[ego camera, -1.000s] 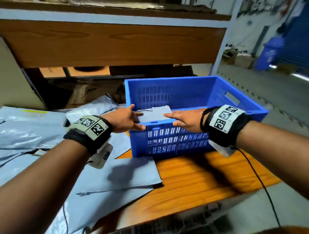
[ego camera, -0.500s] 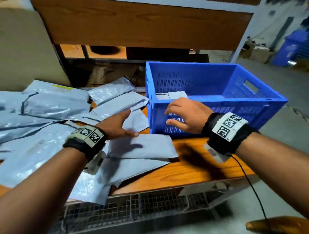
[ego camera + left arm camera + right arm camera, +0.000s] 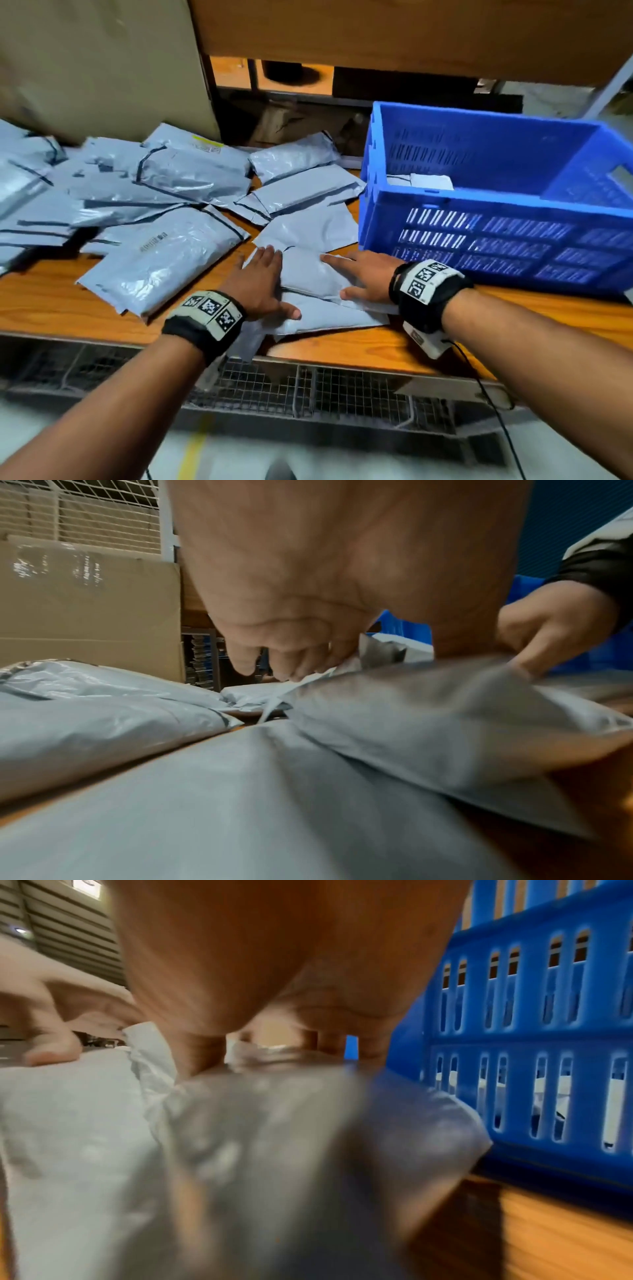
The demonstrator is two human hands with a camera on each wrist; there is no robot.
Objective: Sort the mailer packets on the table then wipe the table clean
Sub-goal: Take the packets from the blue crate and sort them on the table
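A small grey mailer packet lies on the wooden table near its front edge, on top of another flat packet. My left hand rests flat on its left side, fingers straight, and my right hand rests on its right side with the index finger stretched out. In the left wrist view the left hand touches the packet at its far edge. In the right wrist view the right hand lies over the blurred packet. The blue crate stands just right of it.
Several grey packets are strewn over the table's left and middle. White packets lie inside the crate. A cardboard sheet leans at the back left under a wooden shelf. Wire mesh runs below the front edge.
Both hands have come away from the crate, down and left, onto the packet at the table's front. The earlier packet stays in the crate.
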